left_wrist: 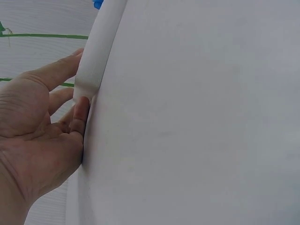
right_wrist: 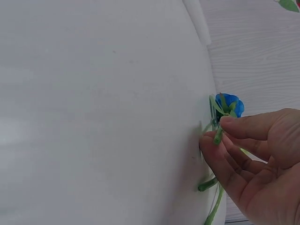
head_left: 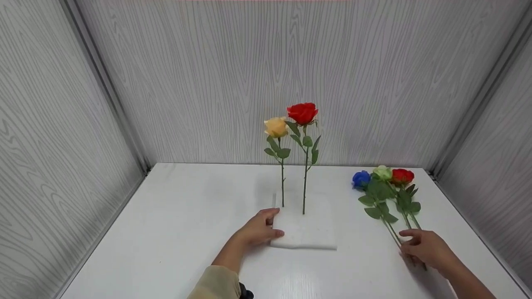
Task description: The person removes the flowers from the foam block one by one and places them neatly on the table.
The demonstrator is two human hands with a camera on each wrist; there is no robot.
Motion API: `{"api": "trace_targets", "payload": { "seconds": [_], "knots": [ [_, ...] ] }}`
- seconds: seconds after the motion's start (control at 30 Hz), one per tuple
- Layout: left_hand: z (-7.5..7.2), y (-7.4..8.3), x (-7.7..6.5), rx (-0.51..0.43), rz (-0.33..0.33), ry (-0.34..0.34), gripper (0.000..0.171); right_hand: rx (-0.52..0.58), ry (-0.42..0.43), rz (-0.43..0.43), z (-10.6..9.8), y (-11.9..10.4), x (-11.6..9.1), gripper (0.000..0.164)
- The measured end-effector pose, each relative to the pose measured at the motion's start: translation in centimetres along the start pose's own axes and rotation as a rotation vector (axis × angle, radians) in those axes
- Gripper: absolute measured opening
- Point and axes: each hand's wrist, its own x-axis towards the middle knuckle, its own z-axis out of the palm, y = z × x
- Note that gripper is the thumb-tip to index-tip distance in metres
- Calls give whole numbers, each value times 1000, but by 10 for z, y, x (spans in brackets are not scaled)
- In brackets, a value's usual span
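Note:
Near the middle of the table lies a white block (head_left: 307,232), its left edge held by my left hand (head_left: 259,227) between thumb and fingers. A yellow rose (head_left: 276,127) and a taller red rose (head_left: 302,113) stand upright with their stems in the block. On the right, my right hand (head_left: 428,248) pinches a green stem (right_wrist: 218,136) near its lower end between thumb and index finger. That stem lines up with a blue rose (right_wrist: 230,104). Beside the blue one lie a pale green rose (head_left: 382,172) and another red rose (head_left: 402,177).
The white tabletop (head_left: 187,216) meets a grey wood-grain panel (head_left: 208,83) at the back. Similar side panels (head_left: 498,158) stand left and right. Other stem ends (right_wrist: 207,184) lie just below the right fingers.

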Motion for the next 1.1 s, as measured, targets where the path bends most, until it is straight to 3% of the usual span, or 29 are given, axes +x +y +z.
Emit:
{"api": "trace_targets", "payload": {
  "seconds": [0.27,0.7,1.1],
  "knots": [
    [-1,0,0,89,20,14,81,-73,65,-11,5,-3,-6,53],
    [0,3,-3,56,-6,16,81,-86,70,25,2,-8,-9,53],
    [2,2,-2,-9,-17,10,83,19,93,-92,1,-44,-7,50]
  ]
}}
